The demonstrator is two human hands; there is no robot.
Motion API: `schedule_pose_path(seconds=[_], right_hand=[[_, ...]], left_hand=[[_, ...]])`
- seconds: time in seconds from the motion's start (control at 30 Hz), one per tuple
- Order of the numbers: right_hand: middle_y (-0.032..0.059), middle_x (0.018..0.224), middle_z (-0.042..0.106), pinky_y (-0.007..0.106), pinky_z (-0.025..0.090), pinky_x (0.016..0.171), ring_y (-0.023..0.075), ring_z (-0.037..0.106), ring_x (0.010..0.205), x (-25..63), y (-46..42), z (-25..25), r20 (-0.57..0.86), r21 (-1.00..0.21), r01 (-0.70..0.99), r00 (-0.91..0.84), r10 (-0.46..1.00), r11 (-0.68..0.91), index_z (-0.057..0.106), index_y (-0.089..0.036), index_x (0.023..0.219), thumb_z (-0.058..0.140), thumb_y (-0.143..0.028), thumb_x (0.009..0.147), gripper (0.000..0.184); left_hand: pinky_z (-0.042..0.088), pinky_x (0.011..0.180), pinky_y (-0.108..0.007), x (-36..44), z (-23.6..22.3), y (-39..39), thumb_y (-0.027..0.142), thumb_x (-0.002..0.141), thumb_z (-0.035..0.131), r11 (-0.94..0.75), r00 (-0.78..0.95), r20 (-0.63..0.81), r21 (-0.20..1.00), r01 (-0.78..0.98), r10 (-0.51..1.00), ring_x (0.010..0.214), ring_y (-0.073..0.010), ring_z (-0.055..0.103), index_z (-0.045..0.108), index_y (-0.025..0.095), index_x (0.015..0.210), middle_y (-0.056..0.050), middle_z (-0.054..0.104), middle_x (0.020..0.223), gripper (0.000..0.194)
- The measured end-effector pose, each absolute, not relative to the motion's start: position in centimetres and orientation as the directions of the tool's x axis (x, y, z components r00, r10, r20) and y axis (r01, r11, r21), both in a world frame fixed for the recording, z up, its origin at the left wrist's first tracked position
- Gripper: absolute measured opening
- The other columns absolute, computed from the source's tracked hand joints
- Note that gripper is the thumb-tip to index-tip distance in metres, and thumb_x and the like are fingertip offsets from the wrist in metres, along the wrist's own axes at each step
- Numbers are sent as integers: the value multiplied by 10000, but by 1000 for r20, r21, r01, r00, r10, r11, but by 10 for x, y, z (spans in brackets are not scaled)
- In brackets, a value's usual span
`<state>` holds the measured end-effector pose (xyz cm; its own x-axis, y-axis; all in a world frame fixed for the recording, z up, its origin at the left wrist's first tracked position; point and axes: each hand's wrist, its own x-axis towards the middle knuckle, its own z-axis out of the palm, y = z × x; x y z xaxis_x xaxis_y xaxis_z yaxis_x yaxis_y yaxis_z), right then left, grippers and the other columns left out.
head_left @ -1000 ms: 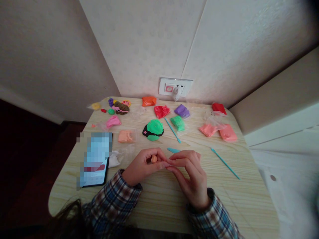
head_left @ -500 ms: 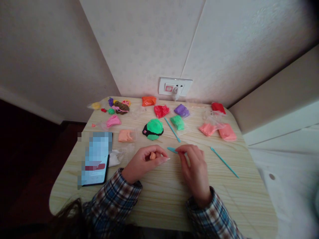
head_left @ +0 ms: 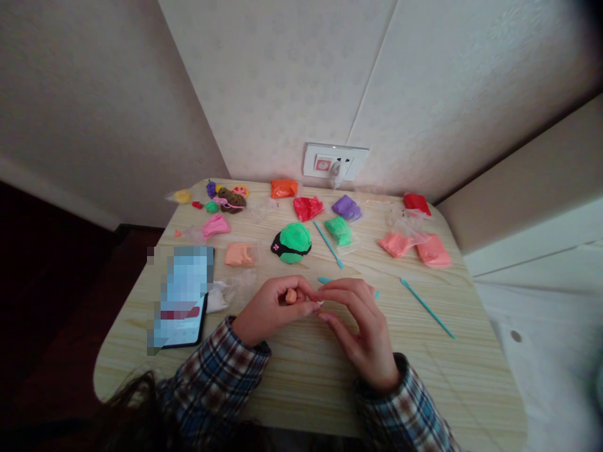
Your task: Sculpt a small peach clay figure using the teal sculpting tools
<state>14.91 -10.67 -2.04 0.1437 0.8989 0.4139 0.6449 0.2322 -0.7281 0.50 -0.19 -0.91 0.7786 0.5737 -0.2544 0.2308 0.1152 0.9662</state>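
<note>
My left hand [head_left: 273, 311] is closed, with a small peach clay lump [head_left: 291, 295] in its curled fingers. Its thumb and index fingertip pinch a tiny white clay bit [head_left: 321, 303]. Close against those fingertips is my right hand [head_left: 365, 329], thumb and fingers apart around the white bit. Whether it touches the bit is hard to make out. A blue knife-shaped modelling tool [head_left: 325, 280] lies on the table, partly hidden behind my right hand. Beyond my hands sits a green clay dome [head_left: 295, 236] with a black band and a pink detail.
A phone [head_left: 183, 301] lies at the left beside a bag of white clay [head_left: 217, 297]. Two more thin blue tools [head_left: 328, 243] rest on the tabletop, one far to the right. Several clay packets, including peach [head_left: 239, 254], purple [head_left: 347, 207] and coral [head_left: 433, 250], spread across the back.
My right hand has let go of the blue knife-shaped tool, which now lies on the table. That hand has moved left to my left fingertips and the white bit.
</note>
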Motion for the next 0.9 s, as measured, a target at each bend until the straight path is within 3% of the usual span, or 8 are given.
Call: schedule_pose_path(seconds=[0.27,0.4,0.53,0.6,0.77,0.9], right_hand=[[-5,790,622,307,433,703,153,575,767,151,-108,-20,370,-842,479,182,911,246,601,-221,796,615,-157,844,81],[-15,741,586,287,426,677,146,558,744,158,-111,-25,325,-911,379,410,852,165,585,-223,769,607,-192,851,91],[-19,731,580,279,416,656,138,536,709,162,-110,-29,272,-913,409,604,749,2,593,-222,801,579,-187,862,71],[-5,782,605,286,433,690,144,554,758,160,-109,-28,273,-902,432,561,781,5,611,-224,833,562,-172,869,80],[7,877,631,289,468,748,146,583,846,154,-108,-21,310,-906,374,266,913,198,641,-254,959,563,-158,872,151],[9,835,639,286,481,718,150,594,808,151,-107,-19,309,-900,382,223,925,208,645,-238,917,592,-144,851,127]], left_hand=[[232,500,-215,5,-9,-2,328,740,616,82,820,-260,964,255,510,531,-81,302,580,146,678,76,360,552,195],[246,503,-211,6,-6,-2,333,734,640,76,814,-258,963,257,520,529,-79,311,583,149,671,75,358,547,203],[251,501,-211,5,-7,-1,327,744,634,77,805,-247,966,245,540,526,-79,323,617,144,728,74,356,550,184],[257,506,-212,4,-7,-1,313,753,624,71,813,-236,969,235,532,531,-80,332,632,145,761,71,361,559,168],[255,513,-221,5,-8,-1,318,749,613,91,801,-260,964,251,539,543,-88,341,626,139,774,65,386,565,181],[251,521,-223,6,-7,-2,308,750,611,104,811,-274,960,259,516,551,-87,338,624,137,793,67,389,575,176]])
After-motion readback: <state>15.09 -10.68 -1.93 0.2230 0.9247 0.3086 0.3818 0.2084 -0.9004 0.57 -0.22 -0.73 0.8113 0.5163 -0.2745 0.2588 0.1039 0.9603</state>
